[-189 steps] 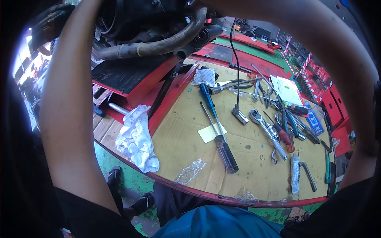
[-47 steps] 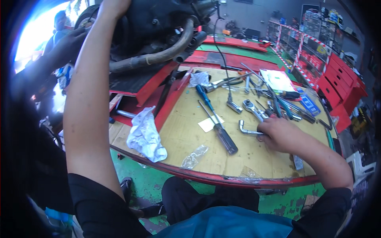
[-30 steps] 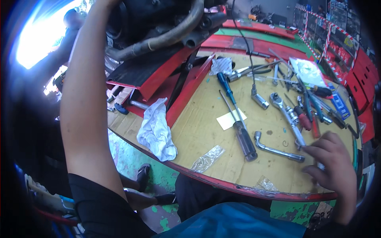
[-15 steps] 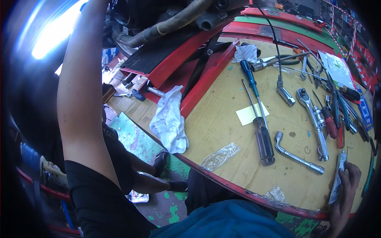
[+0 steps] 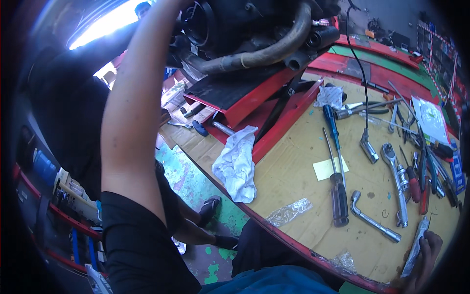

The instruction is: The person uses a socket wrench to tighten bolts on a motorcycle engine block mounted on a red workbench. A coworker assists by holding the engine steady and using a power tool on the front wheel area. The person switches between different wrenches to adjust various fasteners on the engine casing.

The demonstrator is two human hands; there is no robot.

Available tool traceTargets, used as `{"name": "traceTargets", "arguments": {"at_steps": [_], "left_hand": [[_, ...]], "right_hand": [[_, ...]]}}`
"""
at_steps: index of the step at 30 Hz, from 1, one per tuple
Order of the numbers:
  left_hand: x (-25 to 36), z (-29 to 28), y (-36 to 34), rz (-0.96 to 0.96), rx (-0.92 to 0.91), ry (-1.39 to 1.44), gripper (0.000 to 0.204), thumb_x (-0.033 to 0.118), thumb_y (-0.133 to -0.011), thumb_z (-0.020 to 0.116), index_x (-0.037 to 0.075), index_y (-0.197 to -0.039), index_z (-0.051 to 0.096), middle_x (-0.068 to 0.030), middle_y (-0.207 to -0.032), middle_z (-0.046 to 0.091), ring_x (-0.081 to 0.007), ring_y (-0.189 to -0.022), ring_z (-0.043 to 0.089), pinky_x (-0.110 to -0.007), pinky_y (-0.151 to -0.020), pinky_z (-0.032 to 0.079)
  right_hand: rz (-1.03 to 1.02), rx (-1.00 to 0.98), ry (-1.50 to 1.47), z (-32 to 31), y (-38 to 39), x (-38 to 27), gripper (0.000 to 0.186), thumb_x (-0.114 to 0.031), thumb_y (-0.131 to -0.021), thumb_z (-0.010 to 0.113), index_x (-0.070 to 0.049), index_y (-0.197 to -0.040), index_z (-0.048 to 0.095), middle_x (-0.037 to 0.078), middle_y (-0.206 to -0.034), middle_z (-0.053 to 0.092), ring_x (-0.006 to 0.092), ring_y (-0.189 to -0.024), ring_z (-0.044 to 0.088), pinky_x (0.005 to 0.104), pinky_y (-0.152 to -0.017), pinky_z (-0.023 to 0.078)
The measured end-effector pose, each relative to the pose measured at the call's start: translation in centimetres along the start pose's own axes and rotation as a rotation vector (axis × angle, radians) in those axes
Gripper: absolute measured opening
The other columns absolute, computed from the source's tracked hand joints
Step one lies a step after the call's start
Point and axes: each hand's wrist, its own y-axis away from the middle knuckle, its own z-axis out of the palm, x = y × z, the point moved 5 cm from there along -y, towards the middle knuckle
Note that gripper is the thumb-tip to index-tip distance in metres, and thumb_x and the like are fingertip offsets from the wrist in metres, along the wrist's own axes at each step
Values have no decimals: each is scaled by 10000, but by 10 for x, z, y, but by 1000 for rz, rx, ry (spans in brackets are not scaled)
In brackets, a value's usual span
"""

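Note:
My left arm [image 5: 134, 108] reaches up to the dark engine [image 5: 235, 39] at the top; its hand is cut off by the upper edge. At the table's lower right, my right hand [image 5: 429, 251] has its fingers curled against a slim silver tube-like packet [image 5: 415, 249], which lies on the cardboard. Left of that hand rests an L-shaped socket wrench [image 5: 374, 220]. Beyond it is a ratchet [image 5: 394, 176]. Two screwdrivers lie near a yellow paper note [image 5: 329, 169]: one with a dark clear handle [image 5: 339, 203], one with a blue handle [image 5: 329, 120].
A red lift stand [image 5: 274, 93] carries the engine. A white rag [image 5: 237, 164] hangs at the table's left edge, near clear plastic wrap [image 5: 289, 211]. Pliers and more hand tools [image 5: 426, 157] crowd the right side. Another person in dark clothes [image 5: 63, 117] stands at the left.
The view has shifted, so the table and engine sit lower and farther right, with more of the engine showing. My right hand stays at the silver packet; the tools lie unmoved.

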Motion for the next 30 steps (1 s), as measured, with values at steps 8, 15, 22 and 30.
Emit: {"name": "traceTargets", "arguments": {"at_steps": [8, 15, 22, 30], "left_hand": [[-63, 14, 42, -196, 143, -260, 530, 365, -995, 384, 110, -1414, 582, -216, -1397, 614, -415, -1292, 573, -483, -1107, 438], [28, 5, 20, -437, 306, 228, 535, 377, -979, 406, 130, -1409, 609, -222, -1348, 651, -405, -1263, 605, -497, -1118, 441], [31, 1, 27, -468, 303, 192, 491, 388, -992, 431, 100, -1324, 651, -225, -1274, 684, -401, -1208, 639, -504, -1069, 485], [27, 2, 29, -491, 291, 169, 502, 397, -993, 429, 123, -1358, 639, -216, -1320, 664, -386, -1223, 634, -488, -1077, 480]], "right_hand": [[-12, -99, 73, -15, -22, -39, 399, -235, -1114, 439, 19, -1397, 559, 232, -1420, 502, 387, -1309, 489, 442, -1105, 385], [22, -33, -5, -10, -7, -31, 588, -461, -1093, 421, 13, -1421, 538, 236, -1419, 489, 401, -1326, 460, 468, -1145, 327], [24, -6, -19, -7, -6, -28, 493, -369, -1082, 465, -10, -1405, 561, 209, -1414, 504, 377, -1317, 477, 446, -1120, 370], [-39, 7, 51, -8, -5, -30, 382, -215, -1068, 458, -23, -1366, 597, 205, -1398, 528, 361, -1294, 513, 405, -1056, 428]]}}
